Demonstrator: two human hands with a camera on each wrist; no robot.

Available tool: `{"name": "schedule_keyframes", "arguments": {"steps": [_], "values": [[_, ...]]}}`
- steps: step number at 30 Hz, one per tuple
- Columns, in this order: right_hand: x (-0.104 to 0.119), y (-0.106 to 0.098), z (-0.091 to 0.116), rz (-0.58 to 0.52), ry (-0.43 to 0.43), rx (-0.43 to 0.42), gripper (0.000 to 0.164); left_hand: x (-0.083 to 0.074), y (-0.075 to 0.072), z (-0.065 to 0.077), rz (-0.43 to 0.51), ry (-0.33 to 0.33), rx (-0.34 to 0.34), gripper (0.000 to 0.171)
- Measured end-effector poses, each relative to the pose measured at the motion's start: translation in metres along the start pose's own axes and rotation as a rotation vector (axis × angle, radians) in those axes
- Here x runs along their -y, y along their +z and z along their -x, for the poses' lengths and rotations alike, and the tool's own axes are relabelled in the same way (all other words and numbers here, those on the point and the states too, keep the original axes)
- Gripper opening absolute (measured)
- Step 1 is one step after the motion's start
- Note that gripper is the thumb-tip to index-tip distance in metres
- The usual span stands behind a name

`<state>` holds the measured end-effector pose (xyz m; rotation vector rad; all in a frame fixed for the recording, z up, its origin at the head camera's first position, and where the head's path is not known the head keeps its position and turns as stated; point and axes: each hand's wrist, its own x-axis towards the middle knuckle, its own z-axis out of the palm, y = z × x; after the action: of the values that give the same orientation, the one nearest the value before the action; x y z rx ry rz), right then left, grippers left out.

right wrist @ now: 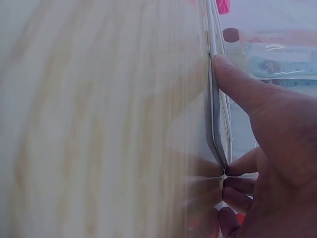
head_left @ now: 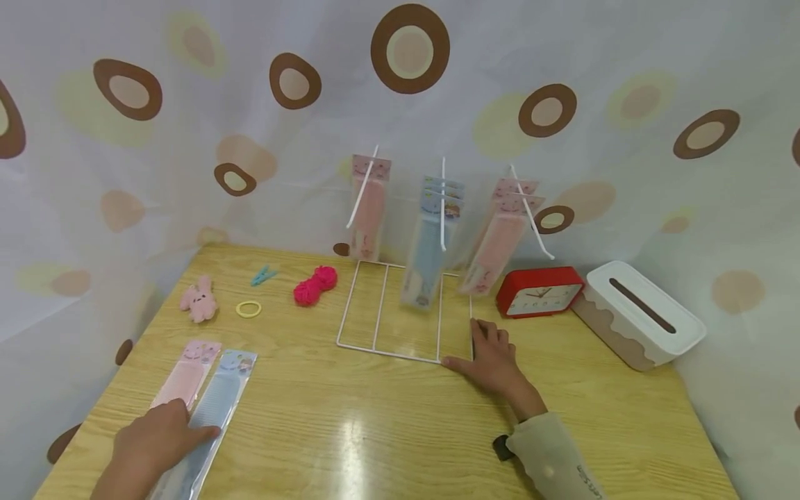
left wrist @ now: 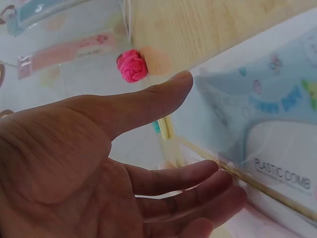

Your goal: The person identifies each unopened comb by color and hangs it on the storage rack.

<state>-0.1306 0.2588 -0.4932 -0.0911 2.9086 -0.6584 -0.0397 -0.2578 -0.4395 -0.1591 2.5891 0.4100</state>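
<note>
My left hand [head_left: 156, 437] is over a packaged blue comb [head_left: 232, 375] lying on the table, thumb at one long edge and fingers at the other. In the left wrist view the fingers are spread and nearly straight beside the blue comb's package [left wrist: 277, 119]. A packaged pink comb [head_left: 187, 371] lies next to it, partly under the hand. My right hand [head_left: 496, 361] touches the front right corner of a white wire rack [head_left: 387, 353], thumb at the front bar, fingers by the side bar [right wrist: 213, 99]. Packaged pink combs [head_left: 500, 239] and blue combs [head_left: 428, 250] hang from its hooks.
On the left lie a pink plush toy [head_left: 200, 300], a yellow ring [head_left: 248, 310], a blue clip [head_left: 263, 276] and a bright pink bow-shaped bundle [head_left: 315, 285]. A red clock [head_left: 540, 292] and a white tissue box [head_left: 644, 309] stand right of the rack. A patterned curtain [head_left: 350, 118] hangs behind.
</note>
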Motion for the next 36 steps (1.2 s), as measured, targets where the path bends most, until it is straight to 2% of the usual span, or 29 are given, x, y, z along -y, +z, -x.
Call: {"name": "schedule_keyframes", "arguments": {"steps": [6,13,22,25,30,33,36], "values": [[0.001,0.000,-0.001,0.005,0.009,0.007,0.110,-0.001,0.006,0.003,0.030,-0.016,-0.012,0.073],[0.002,0.000,0.000,0.005,0.003,0.002,0.109,-0.003,0.011,0.007,0.071,0.007,-0.032,0.069],[0.005,-0.002,0.001,-0.001,0.011,0.016,0.109,-0.002,0.015,0.008,0.037,0.026,-0.015,0.068],[0.004,-0.002,0.001,-0.002,0.007,0.014,0.110,-0.002,0.014,0.006,0.030,0.044,-0.008,0.067],[0.003,-0.001,-0.001,0.003,0.000,0.001,0.110,-0.007,0.014,0.004,0.055,0.093,-0.048,0.066],[0.003,-0.001,0.000,0.006,0.001,0.000,0.110,-0.013,0.017,0.002,0.111,0.134,-0.059,0.057],[0.003,-0.001,0.001,0.003,0.005,0.001,0.110,-0.020,0.020,-0.001,0.182,0.179,-0.035,0.044]]}}
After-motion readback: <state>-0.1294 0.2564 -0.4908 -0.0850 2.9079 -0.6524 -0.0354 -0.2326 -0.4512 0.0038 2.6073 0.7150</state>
